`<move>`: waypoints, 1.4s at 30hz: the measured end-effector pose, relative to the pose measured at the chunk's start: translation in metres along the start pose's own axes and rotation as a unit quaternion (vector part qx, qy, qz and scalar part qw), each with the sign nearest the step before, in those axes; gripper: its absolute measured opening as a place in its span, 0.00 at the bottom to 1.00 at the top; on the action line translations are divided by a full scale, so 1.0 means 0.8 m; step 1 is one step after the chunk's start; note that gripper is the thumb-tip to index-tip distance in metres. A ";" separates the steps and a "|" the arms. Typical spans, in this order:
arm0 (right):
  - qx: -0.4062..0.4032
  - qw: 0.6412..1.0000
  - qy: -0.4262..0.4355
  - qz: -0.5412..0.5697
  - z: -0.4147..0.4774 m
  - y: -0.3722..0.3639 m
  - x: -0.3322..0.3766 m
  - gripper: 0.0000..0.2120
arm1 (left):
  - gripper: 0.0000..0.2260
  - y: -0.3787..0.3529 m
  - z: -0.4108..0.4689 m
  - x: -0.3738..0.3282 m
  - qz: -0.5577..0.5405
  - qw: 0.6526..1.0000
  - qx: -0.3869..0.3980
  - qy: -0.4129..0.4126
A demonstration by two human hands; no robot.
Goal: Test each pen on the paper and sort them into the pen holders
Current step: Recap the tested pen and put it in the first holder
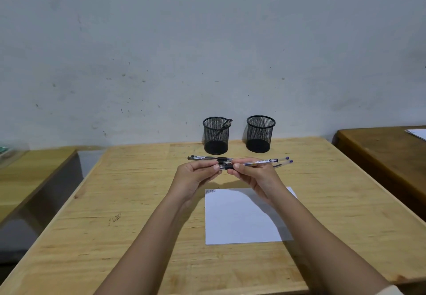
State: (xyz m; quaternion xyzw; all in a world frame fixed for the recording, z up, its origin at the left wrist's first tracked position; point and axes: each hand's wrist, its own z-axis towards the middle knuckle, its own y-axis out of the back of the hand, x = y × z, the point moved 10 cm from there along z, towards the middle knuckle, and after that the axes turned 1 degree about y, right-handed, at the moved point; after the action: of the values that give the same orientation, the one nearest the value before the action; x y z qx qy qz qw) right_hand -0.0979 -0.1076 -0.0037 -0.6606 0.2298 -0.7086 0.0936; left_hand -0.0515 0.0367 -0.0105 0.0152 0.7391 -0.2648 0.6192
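Observation:
Several clear-barrelled pens are bunched between my two hands above the wooden table. My left hand pinches the black grip section from the left; my right hand holds the barrels from the right. Two pens stick out leftward with black tips, two point right with purple ends. A white sheet of paper lies below my hands, with small scribbles at its top left corner. Two black mesh pen holders stand at the far edge: the left holder has one pen in it, the right holder looks empty.
A grey wall rises right behind the holders. Another wooden table stands to the left across a gap, and a darker one to the right with a white sheet on it. Small pen marks show on the tabletop.

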 end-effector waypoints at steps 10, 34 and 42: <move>0.021 1.000 -0.015 -0.006 0.005 -0.014 0.000 0.07 | 0.06 0.005 -0.003 -0.005 -0.009 1.000 -0.014 -0.011; -0.001 0.882 0.135 -0.451 0.070 -0.019 0.054 0.12 | 0.10 -0.052 0.068 -0.154 0.272 0.934 -0.033 -0.227; -0.151 0.957 0.195 -0.154 0.133 0.036 0.075 0.08 | 0.13 0.006 0.140 -0.123 0.355 0.895 -0.116 -0.243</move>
State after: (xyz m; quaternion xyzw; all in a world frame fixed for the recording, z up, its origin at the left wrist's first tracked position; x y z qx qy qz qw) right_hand -0.0049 -0.1802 0.0392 -0.5432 0.2436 -0.7865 -0.1644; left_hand 0.0749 0.0251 0.0683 0.1396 0.5364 0.0642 0.8298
